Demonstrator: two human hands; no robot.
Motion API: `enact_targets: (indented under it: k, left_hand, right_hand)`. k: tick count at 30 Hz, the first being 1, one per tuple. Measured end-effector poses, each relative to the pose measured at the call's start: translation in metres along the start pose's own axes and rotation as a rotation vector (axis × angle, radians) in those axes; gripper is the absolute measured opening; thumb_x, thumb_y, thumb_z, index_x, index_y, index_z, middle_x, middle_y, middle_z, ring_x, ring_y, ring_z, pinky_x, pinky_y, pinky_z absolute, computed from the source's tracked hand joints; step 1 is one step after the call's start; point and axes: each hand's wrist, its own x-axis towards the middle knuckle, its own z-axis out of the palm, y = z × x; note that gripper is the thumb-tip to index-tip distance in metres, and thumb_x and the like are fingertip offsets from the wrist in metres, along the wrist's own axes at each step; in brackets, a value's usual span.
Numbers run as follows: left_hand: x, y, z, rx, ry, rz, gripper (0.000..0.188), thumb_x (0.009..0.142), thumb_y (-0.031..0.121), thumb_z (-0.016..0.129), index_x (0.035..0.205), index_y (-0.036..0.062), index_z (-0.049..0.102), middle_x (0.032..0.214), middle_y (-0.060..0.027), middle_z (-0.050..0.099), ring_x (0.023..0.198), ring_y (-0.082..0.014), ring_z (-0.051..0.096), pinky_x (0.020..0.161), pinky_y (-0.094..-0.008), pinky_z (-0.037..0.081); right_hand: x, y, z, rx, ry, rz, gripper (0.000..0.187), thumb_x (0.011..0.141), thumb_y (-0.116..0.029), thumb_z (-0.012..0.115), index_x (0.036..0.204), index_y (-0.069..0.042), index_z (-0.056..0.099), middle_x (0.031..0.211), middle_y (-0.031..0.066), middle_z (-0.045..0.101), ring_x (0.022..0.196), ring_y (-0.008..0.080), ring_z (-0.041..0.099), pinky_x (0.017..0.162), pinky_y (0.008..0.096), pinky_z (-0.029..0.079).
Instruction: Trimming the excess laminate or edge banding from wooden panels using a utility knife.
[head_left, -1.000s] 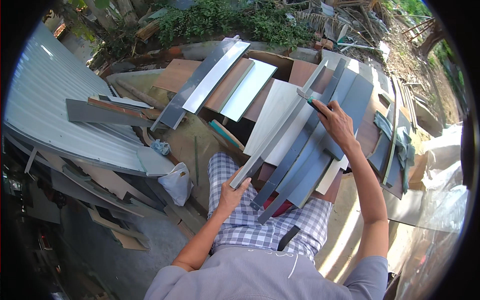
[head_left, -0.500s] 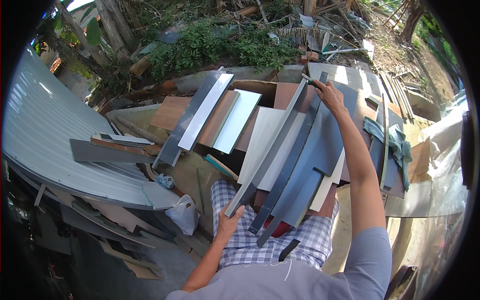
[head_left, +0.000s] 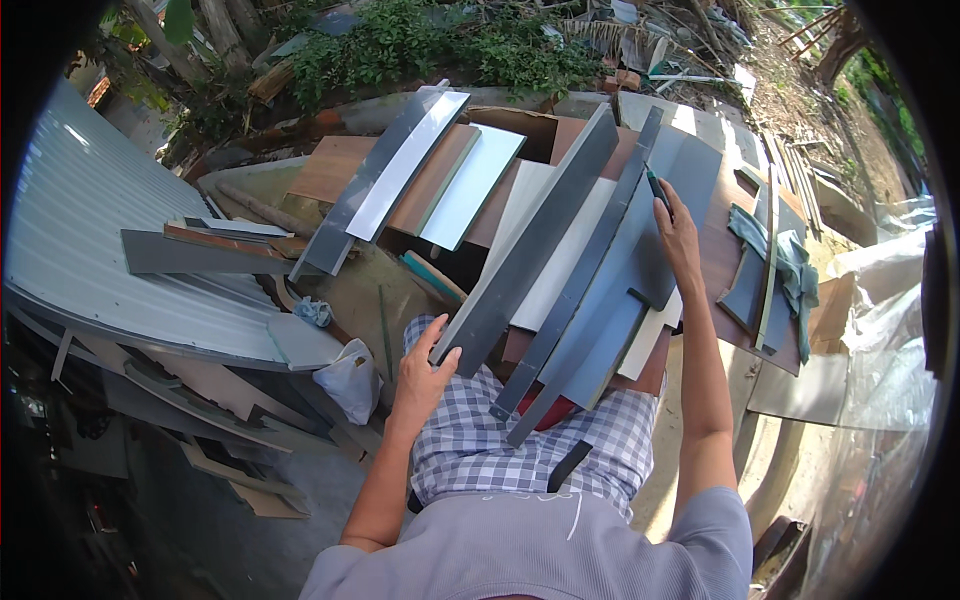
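Observation:
My left hand (head_left: 422, 375) grips the near end of a long dark grey board (head_left: 545, 230), thumb on one side of it and fingers on the other. The board slants away over the other panels, tilted so its broad dark face shows. In my right hand (head_left: 679, 235) is a slim tool with a dark green handle (head_left: 655, 185); its exact kind is too small to tell. That hand is over a wide blue-grey panel (head_left: 660, 235). Between the hands lie a narrow dark strip (head_left: 585, 270) and a pale board (head_left: 565, 270).
White-faced boards (head_left: 475, 190) lie to the left on brown panels. A corrugated metal sheet (head_left: 130, 240) and a white plastic bag (head_left: 350, 382) are further left. On the right, a teal cloth (head_left: 775, 255) drapes over more strips, beside clear plastic sheeting (head_left: 885, 330). Shrubs (head_left: 400, 60) grow beyond.
The long board has turned so its broad dark face shows. My right hand has come off its far end and drawn nearer with the tool. My left hand has shifted its grip.

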Motion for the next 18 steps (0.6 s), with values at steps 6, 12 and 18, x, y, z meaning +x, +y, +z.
enact_targets:
  k: [6, 12, 18]
  left_hand:
    - [0.035, -0.026, 0.008, 0.287, -0.172, -0.094, 0.052, 0.094, 0.038, 0.05, 0.136, 0.0085, 0.043, 0.122, -0.0249, 0.054, 0.11, -0.0401, 0.054, 0.094, -0.0425, 0.042]
    - [0.033, -0.049, 0.025, 0.014, -0.199, -0.059, 0.054, 0.096, 0.042, 0.044, 0.138, 0.0086, 0.04, 0.126, -0.0219, 0.054, 0.117, -0.0341, 0.052, 0.098, -0.037, 0.039]
    - [0.034, -0.029, 0.014, -0.361, -0.26, -0.224, 0.048, 0.098, 0.033, 0.046, 0.137, 0.0062, 0.042, 0.124, -0.0101, 0.057, 0.112, -0.0153, 0.053, 0.095, -0.0261, 0.04]
  right_hand:
    - [-0.108, -0.037, -0.03, 0.343, -0.041, 0.298, 0.044, 0.095, -0.029, 0.05, 0.137, -0.013, 0.046, 0.084, 0.0013, 0.052, 0.066, 0.007, 0.045, 0.059, 0.0234, 0.039]
    - [-0.175, -0.052, -0.038, 0.438, -0.083, 0.335, 0.045, 0.094, -0.025, 0.052, 0.137, -0.011, 0.045, 0.087, 0.0003, 0.051, 0.071, 0.0069, 0.044, 0.063, 0.0227, 0.038]
    - [-0.198, -0.078, -0.034, 0.239, -0.257, 0.214, 0.043, 0.092, -0.027, 0.054, 0.133, -0.016, 0.05, 0.094, 0.0061, 0.054, 0.086, 0.0169, 0.053, 0.079, 0.0291, 0.043]
